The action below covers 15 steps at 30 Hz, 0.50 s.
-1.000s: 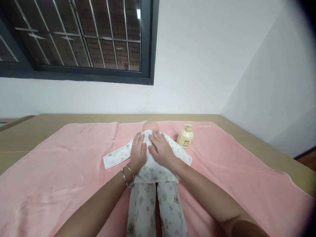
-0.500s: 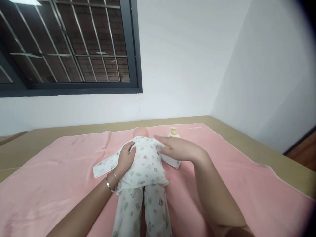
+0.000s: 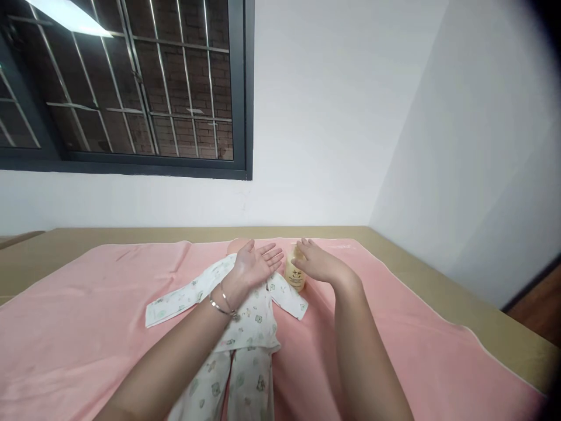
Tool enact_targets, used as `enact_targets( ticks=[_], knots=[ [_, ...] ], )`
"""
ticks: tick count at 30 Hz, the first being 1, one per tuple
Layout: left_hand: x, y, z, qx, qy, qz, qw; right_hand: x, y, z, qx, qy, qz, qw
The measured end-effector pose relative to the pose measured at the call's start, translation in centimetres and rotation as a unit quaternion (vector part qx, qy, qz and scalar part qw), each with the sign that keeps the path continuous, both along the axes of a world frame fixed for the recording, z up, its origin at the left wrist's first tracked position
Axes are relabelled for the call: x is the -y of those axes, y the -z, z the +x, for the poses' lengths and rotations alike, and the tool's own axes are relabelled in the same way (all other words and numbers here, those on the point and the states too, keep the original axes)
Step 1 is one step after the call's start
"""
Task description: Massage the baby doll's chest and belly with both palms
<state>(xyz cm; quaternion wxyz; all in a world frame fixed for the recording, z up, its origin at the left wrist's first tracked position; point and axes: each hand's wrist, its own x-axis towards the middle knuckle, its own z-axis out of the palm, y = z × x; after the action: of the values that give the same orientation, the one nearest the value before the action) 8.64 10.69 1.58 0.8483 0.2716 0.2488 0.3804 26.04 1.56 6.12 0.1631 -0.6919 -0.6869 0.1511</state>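
Note:
A baby doll lies on the pink blanket, dressed in a white printed top [image 3: 252, 327] and matching trousers [image 3: 252, 380]. Its head [image 3: 236, 245] shows only in part behind my hand. Palm up and fingers stretched, my left hand [image 3: 258, 264] is above the doll's upper body, holding nothing. My right hand [image 3: 322, 263] is at the pump bottle [image 3: 294, 275], a pale yellow one with dark lettering, its fingers extended over the pump top. The pump head is mostly hidden by those fingers, and I cannot tell whether they touch it.
The pink blanket [image 3: 394, 327] covers most of a tan padded surface [image 3: 442, 280]. A white wall [image 3: 315, 146] rises behind it, with a dark-framed barred window [image 3: 243, 117] at the upper left. Brown wood [image 3: 537, 307] shows at the right edge.
My left hand has lifted off the doll's top, turned palm up and moved right. My right hand has left the doll's shoulder for the bottle. The view has tilted slightly up.

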Motion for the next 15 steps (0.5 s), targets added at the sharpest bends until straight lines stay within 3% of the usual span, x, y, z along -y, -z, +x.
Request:
enact_targets(
  ticks=[3, 8, 15],
  knots=[
    [-0.9, -0.3, 1.8, 0.058, -0.010, -0.052, 0.997, -0.4, 0.0, -1.1, 0.029, -0.019, 0.008, 0.999],
    [-0.7, 0.0, 3.2, 0.107, -0.009, -0.081, 0.991, -2.0, 1.3, -2.6, 0.151, 0.009, 0.072, 0.986],
    [1.1, 0.7, 1.5, 0.075, 0.046, -0.108, 0.990, -4.2, 3.8, -4.2, 0.256, 0.061, 0.132, 0.956]
  ],
)
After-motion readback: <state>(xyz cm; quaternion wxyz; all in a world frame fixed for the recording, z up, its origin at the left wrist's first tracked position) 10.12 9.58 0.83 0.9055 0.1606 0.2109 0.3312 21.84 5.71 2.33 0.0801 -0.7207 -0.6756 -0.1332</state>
